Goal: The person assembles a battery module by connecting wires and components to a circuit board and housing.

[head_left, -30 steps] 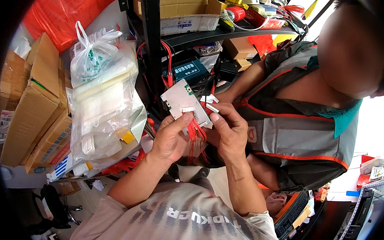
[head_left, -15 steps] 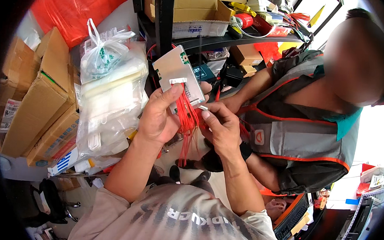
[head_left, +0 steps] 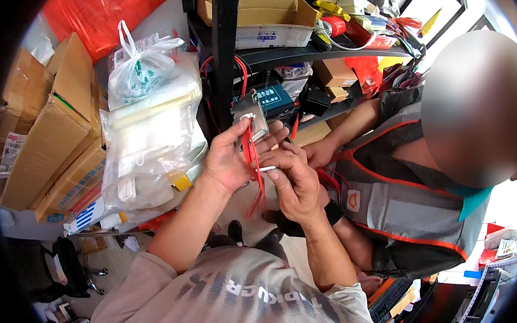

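My left hand (head_left: 226,160) holds a metal-backed circuit board (head_left: 259,125), the thumb pressed near its white plug. The board is tilted, so its face looks narrow. A bundle of thin red wires (head_left: 248,149) hangs from the plug across my palm. Close beside them, my right hand (head_left: 295,184) pinches a thin white stick (head_left: 265,169) that looks like a cigarette. Its fingertips are near the wires; whether they touch is unclear. Just to the right is a co-worker's hand (head_left: 320,153), partly hidden behind mine.
A co-worker in a grey vest (head_left: 397,198) stands close on the right. Cardboard boxes (head_left: 61,133) and a clear plastic bag (head_left: 152,126) fill the left. Ahead stands a black shelf (head_left: 328,58) with an open carton (head_left: 274,33), below it a teal-labelled box (head_left: 276,98).
The circuit board has turned from facing me to a steep tilt, and my left fingers have spread. My right hand has come slightly lower and left with the white stick, nearer the wires.
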Motion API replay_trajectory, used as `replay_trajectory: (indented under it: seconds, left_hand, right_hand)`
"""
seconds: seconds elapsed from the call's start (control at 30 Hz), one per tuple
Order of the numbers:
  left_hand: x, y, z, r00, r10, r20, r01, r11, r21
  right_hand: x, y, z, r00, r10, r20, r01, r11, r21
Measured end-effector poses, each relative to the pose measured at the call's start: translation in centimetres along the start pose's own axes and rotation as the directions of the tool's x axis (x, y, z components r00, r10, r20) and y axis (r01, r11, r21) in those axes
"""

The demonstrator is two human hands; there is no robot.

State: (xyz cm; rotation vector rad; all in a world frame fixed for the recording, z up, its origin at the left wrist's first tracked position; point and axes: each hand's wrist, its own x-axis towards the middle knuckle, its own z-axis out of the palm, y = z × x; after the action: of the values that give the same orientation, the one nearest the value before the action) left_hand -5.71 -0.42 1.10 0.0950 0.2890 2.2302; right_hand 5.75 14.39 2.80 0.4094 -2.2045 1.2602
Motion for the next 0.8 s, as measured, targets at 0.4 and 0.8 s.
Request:
replay_trajectory:
  seconds: [0.4, 0.8]
  left_hand:
    - [-2.6, -0.7, 1.0, 0.976, 0.214, -0.036, -0.189, 0.922, 0.339]
    - [-3.1, -3.2, 1.4, 0.969, 0.156, -0.191, -0.047, 0.877, 0.478]
  right_hand:
    - [-0.4, -0.3, -1.3, 0.823, 0.561, -0.094, -0.435, 0.727, 0.532]
    - [-0.1, -0.9, -1.6, 0.816, 0.561, -0.141, -0.497, 0.805, 0.324]
